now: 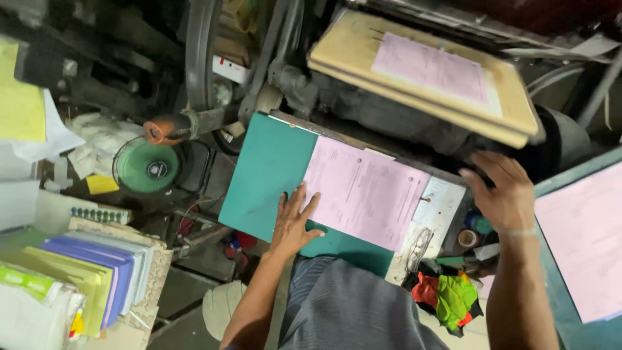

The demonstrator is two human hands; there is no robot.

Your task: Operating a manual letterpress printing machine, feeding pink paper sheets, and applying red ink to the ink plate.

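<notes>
So my left hand (pixel 293 220) is flat, fingers spread wide, pressing the lower corner of the pink sheet (pixel 363 193) on the green board (pixel 265 172). My right hand (pixel 502 191), at 3 o'clock from the sheet, is loosely open, holding nothing. Another pink sheet (pixel 431 66) sits on the wooden platen (pixel 512 113) at 12.

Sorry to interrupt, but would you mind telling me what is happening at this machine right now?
A person stands at a dark press-like machine. The left hand lies flat on a pink printed sheet resting on a green board. The right hand reaches toward the machine, below a tilted wooden board carrying another pink sheet. More pink sheets lie on the right, and stacked coloured paper on the left.
</notes>
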